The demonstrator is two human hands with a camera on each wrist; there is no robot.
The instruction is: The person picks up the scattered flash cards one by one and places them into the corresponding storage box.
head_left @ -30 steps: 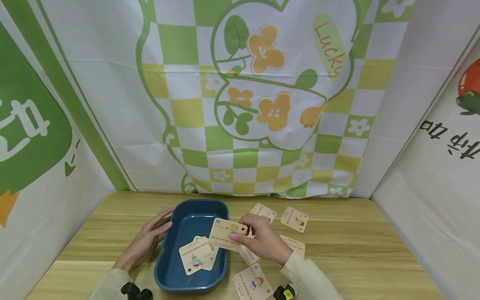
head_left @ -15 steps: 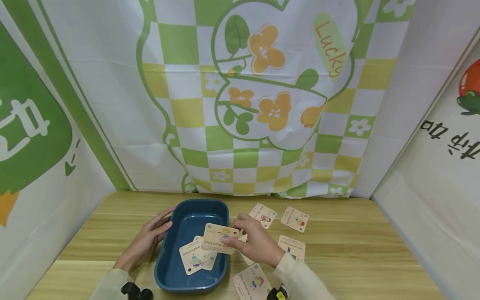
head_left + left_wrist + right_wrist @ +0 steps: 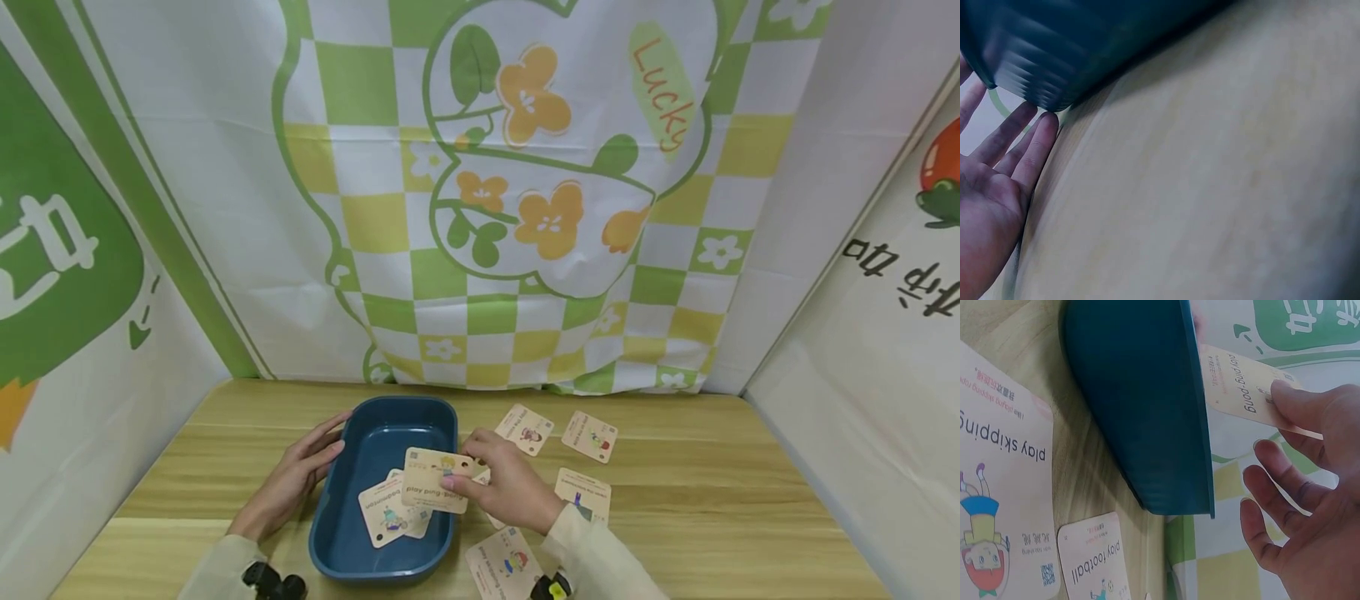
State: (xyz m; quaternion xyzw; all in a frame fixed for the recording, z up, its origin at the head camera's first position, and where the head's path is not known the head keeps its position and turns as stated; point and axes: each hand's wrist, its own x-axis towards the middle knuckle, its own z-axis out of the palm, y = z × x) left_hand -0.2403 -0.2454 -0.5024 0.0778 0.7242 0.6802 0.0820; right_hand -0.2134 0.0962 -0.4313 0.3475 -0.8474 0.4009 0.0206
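Note:
My right hand pinches a "play ping-pong" card between thumb and finger, over the right rim of a blue tray. In the right wrist view the same card juts above the rim, and the other fingers are loosely bent. Beneath it inside the tray lies a badminton card, overlapping at least one more card. My left hand rests against the tray's left side. Its extended fingers touch the outer wall in the left wrist view, where the palm faces the camera.
Right of the tray, several cards lie on the wooden table: a skipping card, a football card partly under the right hand, a card with a blue figure, and two farther back, including one at right. A patterned cloth hangs behind.
My right hand has moved left with the ping-pong card, from beside the rim to over the tray, slowing in the last half second. The left hand and tray have stayed put.

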